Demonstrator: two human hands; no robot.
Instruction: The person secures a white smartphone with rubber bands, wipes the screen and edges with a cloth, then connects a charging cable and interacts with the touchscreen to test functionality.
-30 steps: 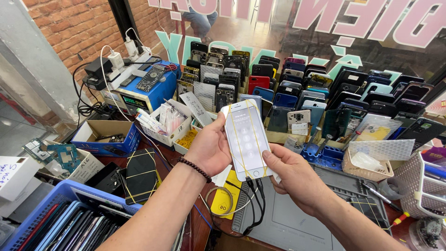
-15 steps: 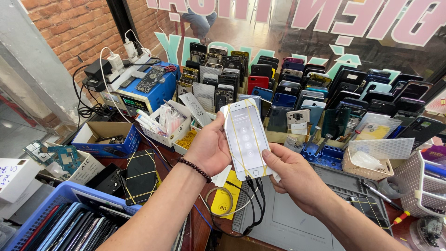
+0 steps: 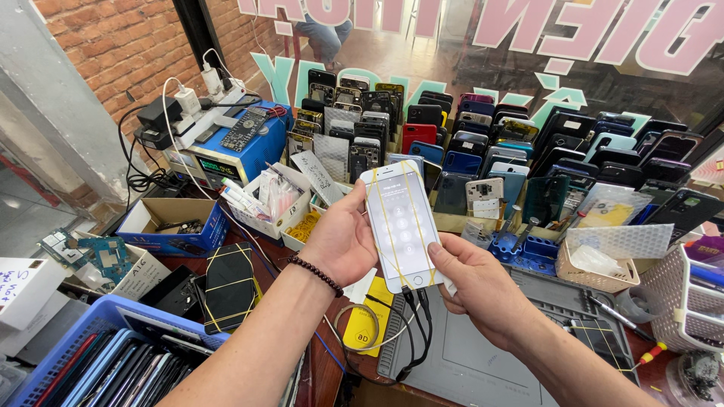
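A white smartphone (image 3: 400,224) with a lit screen and yellow rubber bands stretched across it is held upright over the workbench. My left hand (image 3: 341,243), with a dark bead bracelet on the wrist, grips its left edge. My right hand (image 3: 478,287) holds the lower right corner, thumb resting on the screen's lower edge. Dark cables (image 3: 414,332) hang from the phone's bottom end.
Rows of phone back covers (image 3: 483,143) fill a rack behind. A blue power unit (image 3: 230,147), a white parts box (image 3: 265,205), a grey work mat (image 3: 483,362), a black rubber-banded phone (image 3: 228,286), a blue crate (image 3: 113,354) and a white basket (image 3: 690,298) surround the hands.
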